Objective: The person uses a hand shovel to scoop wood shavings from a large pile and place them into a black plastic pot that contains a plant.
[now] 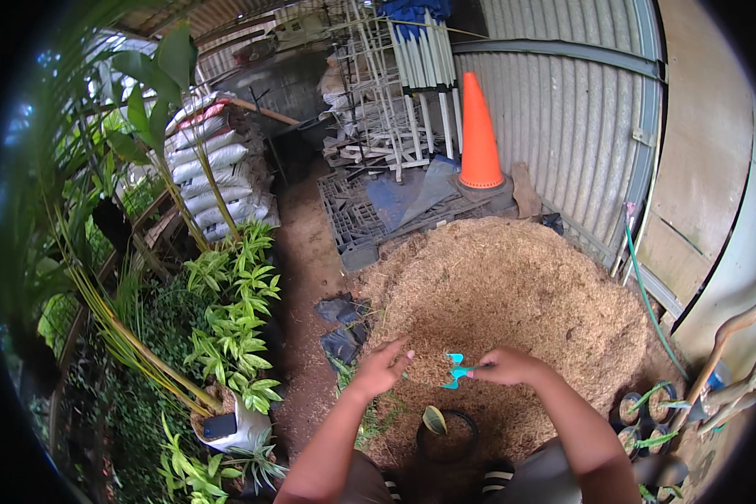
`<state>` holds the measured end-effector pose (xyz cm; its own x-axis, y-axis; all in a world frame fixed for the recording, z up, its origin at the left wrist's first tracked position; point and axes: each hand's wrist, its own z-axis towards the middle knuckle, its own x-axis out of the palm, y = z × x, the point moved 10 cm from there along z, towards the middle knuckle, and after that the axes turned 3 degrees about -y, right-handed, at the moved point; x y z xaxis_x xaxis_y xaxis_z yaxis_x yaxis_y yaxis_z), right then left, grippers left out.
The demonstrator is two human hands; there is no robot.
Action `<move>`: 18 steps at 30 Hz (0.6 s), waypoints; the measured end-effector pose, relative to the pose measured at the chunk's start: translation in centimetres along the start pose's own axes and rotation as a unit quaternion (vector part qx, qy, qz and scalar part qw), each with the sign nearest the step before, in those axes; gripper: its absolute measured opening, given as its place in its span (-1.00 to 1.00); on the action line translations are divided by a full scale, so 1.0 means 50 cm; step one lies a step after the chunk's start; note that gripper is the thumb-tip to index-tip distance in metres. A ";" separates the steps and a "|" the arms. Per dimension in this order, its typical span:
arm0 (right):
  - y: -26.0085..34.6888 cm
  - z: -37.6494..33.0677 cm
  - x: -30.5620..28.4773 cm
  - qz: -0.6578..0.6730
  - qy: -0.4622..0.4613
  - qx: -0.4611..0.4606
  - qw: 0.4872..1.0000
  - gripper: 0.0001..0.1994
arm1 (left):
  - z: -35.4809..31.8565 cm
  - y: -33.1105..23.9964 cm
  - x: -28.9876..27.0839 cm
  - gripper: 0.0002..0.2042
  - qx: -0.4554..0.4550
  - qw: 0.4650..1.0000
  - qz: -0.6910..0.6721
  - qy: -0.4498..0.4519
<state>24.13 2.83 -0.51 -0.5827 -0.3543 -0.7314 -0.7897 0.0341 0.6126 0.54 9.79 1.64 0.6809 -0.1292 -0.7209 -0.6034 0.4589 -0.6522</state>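
Observation:
My right hand (511,368) grips a small teal hand rake (457,370), its prongs pointing left over the pile. Beneath both hands spreads a big mound of brown, shredded mulch-like material (529,277). Just left of the rake, my left hand (384,368) hovers with fingers apart and nothing visible in it. Close to my feet, below the rake, stands a round black pot (474,438). A single green leaf with a yellow edge (434,420) rises from it. Shade hides most of the pot's inside.
Leafy potted plants (235,319) line the left, with a phone (220,426) on a white sack (248,427). Stacked sacks (218,168) stand farther back. An orange traffic cone (480,134) stands behind the mound. Small black pots (630,409) and a green hose (644,290) are at right.

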 end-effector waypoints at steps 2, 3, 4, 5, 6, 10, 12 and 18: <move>0.003 -0.002 0.014 -0.002 0.007 -0.001 1.000 -0.45 | -0.006 0.005 0.024 -0.60 -0.008 0.998 -0.022 0.058; 0.006 0.004 0.014 -0.007 0.007 -0.010 1.000 -0.45 | -0.002 0.021 0.030 -0.61 -0.018 0.996 -0.028 0.077; 0.010 0.007 0.015 -0.011 0.008 -0.020 1.000 -0.45 | -0.003 0.035 0.034 -0.63 -0.029 0.994 -0.033 0.096; 0.009 0.000 0.012 0.001 0.009 -0.010 1.000 -0.44 | -0.002 0.041 0.015 -0.65 -0.042 0.998 -0.001 0.044; 0.012 -0.006 0.010 0.014 0.012 -0.003 1.000 -0.43 | 0.002 0.050 -0.007 -0.65 -0.043 0.999 0.033 -0.006; -0.031 -0.004 0.027 0.065 0.029 0.040 0.997 -0.41 | 0.017 0.046 -0.043 -0.66 -0.020 0.992 0.067 -0.107; -0.031 -0.003 0.019 0.007 0.022 0.030 0.999 -0.42 | 0.015 0.010 -0.012 -0.64 0.011 0.997 0.028 -0.072; 0.025 -0.002 0.042 -0.042 0.057 0.007 0.997 -0.43 | -0.020 -0.105 0.082 -0.51 0.093 0.988 0.019 0.124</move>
<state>21.93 2.04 -1.23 -0.4899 -0.4601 -0.7405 -0.8375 0.0125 0.5463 6.10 5.98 1.90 0.5238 -0.3093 -0.7937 -0.5239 0.6177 -0.5865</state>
